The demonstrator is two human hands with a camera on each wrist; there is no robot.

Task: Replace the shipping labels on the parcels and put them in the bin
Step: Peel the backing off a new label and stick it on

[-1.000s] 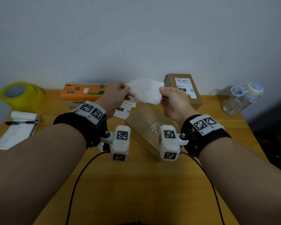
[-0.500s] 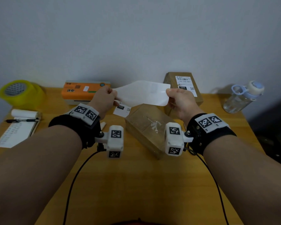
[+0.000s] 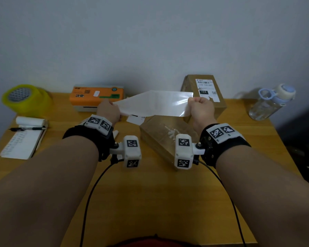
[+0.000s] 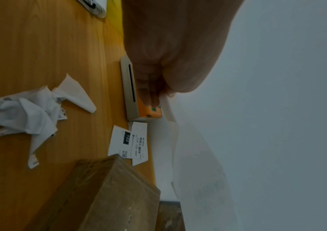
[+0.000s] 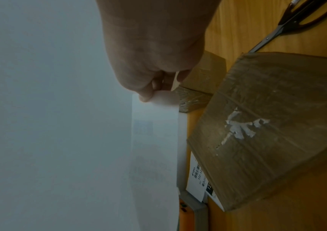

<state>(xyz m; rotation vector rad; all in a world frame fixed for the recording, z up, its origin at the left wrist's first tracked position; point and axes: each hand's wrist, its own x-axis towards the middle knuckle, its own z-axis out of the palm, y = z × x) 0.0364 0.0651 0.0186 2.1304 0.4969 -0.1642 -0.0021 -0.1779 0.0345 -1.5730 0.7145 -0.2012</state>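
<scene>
Now, at centre frame in the head view: left hand (image 3: 108,111) and right hand (image 3: 201,109) both raised above the wooden table (image 3: 150,202), stretching a white label sheet (image 3: 157,103) between them. Left fingers (image 4: 149,93) pinched tight on the sheet's narrowed, gathered left end; right fingers (image 5: 149,92) curled, with the thumb clamping the wide right edge. Sheet glossy and blank on the side facing the head camera, with a bright glare near its right end; faint print showing through from the other side in the right wrist view, too pale to read.

Just below the sheet, lying on the table at an angle: a brown taped parcel (image 3: 164,138), its top face bare except for torn white scraps of an old label (image 3: 170,133). Further back, right of centre against the wall: a second brown parcel (image 3: 203,97) carrying a printed label with "122" on a black block. Flat on the table between the near parcel and the orange label printer (image 3: 96,97): loose printed labels (image 4: 128,142), also marked "122". Lower left of the left wrist view: crumpled white label scraps (image 4: 26,118). Far left of the head view: yellow tape roll (image 3: 23,98) and notepad (image 3: 23,139) with a pen; far right, a water bottle (image 3: 269,102). Upper right of the right wrist view: scissors (image 5: 297,20).
</scene>
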